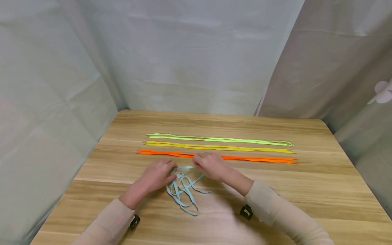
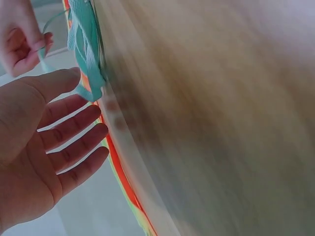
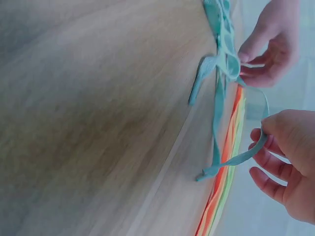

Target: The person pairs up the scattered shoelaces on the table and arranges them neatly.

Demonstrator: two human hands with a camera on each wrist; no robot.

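A light blue shoelace (image 1: 185, 190) lies in a loose tangle on the wooden table. My right hand (image 1: 211, 166) pinches a length of it between thumb and fingers; in the right wrist view a raised loop runs from that hand (image 3: 288, 160) back to the pile. At the tangle's left side is my left hand (image 1: 157, 174). Its fingers are spread and relaxed in the left wrist view, with the thumb (image 2: 61, 83) close beside the lace (image 2: 86, 44). Whether the thumb touches the lace I cannot tell.
Beyond the hands, orange laces (image 1: 257, 159), yellow laces (image 1: 214, 147) and lime green laces (image 1: 214, 139) lie stretched out side by side, running left to right. The wooden table (image 1: 306, 197) meets pale hanging cloth (image 1: 196, 68) at the back and sides.
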